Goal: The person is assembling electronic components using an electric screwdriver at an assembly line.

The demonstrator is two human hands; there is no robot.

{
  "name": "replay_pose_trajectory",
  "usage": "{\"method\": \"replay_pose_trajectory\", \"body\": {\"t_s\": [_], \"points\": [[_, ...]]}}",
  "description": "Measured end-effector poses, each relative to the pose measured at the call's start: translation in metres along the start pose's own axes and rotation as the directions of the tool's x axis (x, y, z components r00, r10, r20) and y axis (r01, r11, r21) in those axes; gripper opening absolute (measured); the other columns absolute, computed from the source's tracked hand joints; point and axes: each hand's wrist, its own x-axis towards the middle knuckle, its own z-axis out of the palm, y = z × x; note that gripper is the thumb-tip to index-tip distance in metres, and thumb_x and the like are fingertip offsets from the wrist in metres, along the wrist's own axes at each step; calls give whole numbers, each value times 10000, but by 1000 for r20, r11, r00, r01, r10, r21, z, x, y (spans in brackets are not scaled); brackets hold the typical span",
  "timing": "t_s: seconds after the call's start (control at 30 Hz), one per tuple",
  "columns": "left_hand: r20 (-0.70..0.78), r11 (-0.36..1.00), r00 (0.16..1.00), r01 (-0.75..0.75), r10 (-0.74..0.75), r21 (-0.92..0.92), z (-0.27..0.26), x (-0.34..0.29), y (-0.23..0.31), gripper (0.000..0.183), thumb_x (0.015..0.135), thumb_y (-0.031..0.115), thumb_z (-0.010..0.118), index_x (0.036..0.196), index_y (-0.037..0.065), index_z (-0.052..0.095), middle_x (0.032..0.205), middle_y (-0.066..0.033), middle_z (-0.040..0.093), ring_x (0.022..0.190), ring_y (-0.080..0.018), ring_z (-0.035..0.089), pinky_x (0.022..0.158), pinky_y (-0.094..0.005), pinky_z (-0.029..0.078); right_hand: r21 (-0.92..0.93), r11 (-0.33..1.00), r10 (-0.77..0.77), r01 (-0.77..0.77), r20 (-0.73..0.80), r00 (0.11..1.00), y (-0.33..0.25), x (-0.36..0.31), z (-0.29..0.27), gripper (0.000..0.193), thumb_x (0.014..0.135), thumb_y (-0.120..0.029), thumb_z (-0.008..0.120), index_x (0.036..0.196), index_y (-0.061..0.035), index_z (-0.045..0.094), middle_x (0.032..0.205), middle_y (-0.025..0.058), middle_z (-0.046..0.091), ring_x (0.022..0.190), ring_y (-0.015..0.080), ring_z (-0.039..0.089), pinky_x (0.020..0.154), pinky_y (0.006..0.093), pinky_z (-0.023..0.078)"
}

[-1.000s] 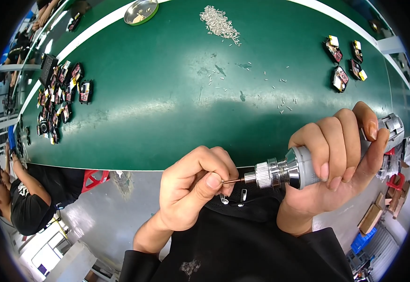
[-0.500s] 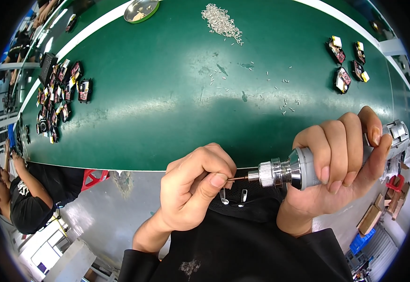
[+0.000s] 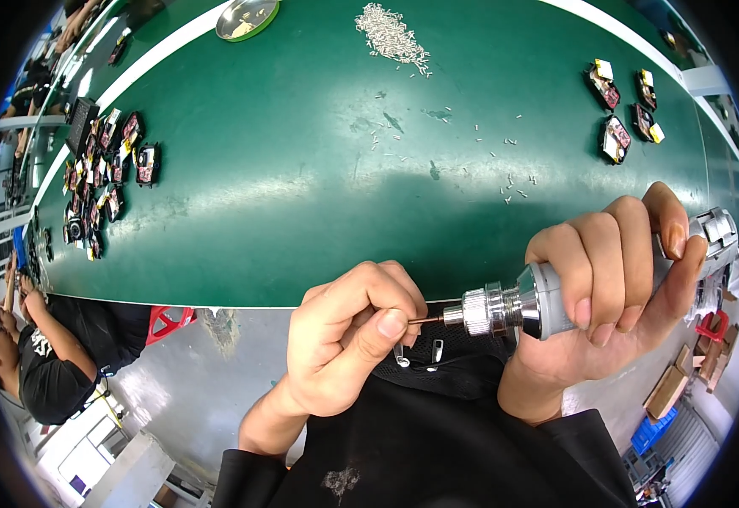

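left hand pinches what seems a thin bit; right hand wraps a grey cylindrical tool.

Grey-and-silver tool, green tabletop, black clothing

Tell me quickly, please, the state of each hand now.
Left hand: closed, fingertips pinching the thin rod.
Right hand: closed around the grey-and-silver tool.

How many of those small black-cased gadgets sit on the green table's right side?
4, loosely grouped: the far left gadget, the far right one, the near left one and the near right one. None of them looks hidden.
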Motion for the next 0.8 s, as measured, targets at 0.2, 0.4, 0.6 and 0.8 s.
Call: {"method": "replay_pose_trajectory", "body": {"t_s": [0.2, 0.4, 0.6, 0.8], "points": [[35, 866, 987, -157, 159, 474, 3, 4, 1, 72, 842, -56, 543, 784, -23, 517, 697, -107, 545, 593, -186, 497, 529, -282, 400, -137, 991, 12, -2, 68, 998, -4, -4, -4, 173, 991, -220, 413, 930, -60, 436, 527, -8, 382, 414, 90, 377, 505, 259, 379], [62, 804, 976, -209, 210, 557, 10, 4, -7, 105, 774, -116, 561, 778, -24, 512, 673, -105, 525, 560, -225, 493, 517, -310, 404, -88, 996, -13, 13, 1, 1000, -5, -8, -10, 202, 997, -233, 399, 925, -48, 441, 532, -11, 384, 435, 90, 379, 511, 264, 380], [44, 850, 986, -160, 159, 503, 9, 7, -11, 63, 820, -67, 568, 797, -24, 528, 690, -113, 548, 578, -226, 516, 534, -302, 423, -78, 997, -1, -2, -37, 999, -3, -4, -11, 215, 997, -243, 407, 915, -49, 447, 546, -13, 389, 443, 87, 385, 508, 253, 380], [-216, 841, 957, -48, 192, 539, -33, 7, 18, 420, 989, 290, 387, 1028, -81, 581, 779, -129, 624, 648, -150, 548, 563, -259, 413, -113, 994, -21, 11, -96, 995, 4, 3, -9, 193, 996, -232, 413, 917, -59, 444, 540, -18, 366, 434, 82, 364, 493, 250, 353]]}}
